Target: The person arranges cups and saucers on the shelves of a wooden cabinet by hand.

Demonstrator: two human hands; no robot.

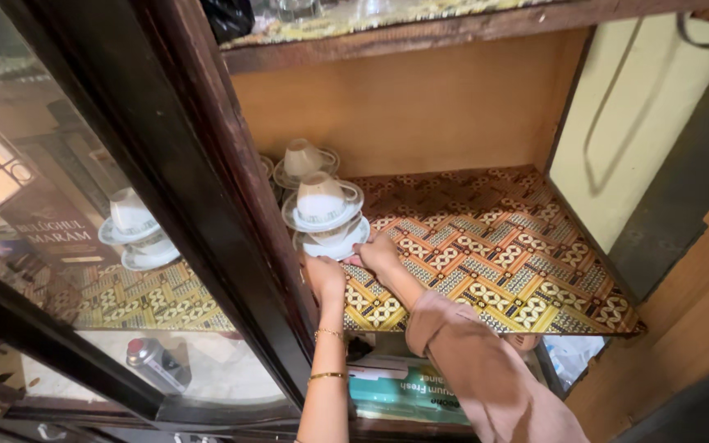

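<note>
Inside a wooden cabinet, a stack of white saucers with upturned cups point(323, 215) stands on a shelf lined with patterned paper point(494, 262). My left hand point(325, 277), with bangles on the wrist, touches the front left rim of the lowest saucer. My right hand point(381, 253), in a pink-brown sleeve, rests at the saucer's front right rim. Both hands flank the bottom of the stack. A second cup on a saucer point(305, 161) stands behind it.
A dark-framed glass door point(149, 205) stands to the left, with more cups and saucers point(134, 234) seen through it. The shelf's right part is bare patterned paper. Below are a teal box point(408, 394) and a small can point(156, 363). Another shelf point(420, 33) lies above.
</note>
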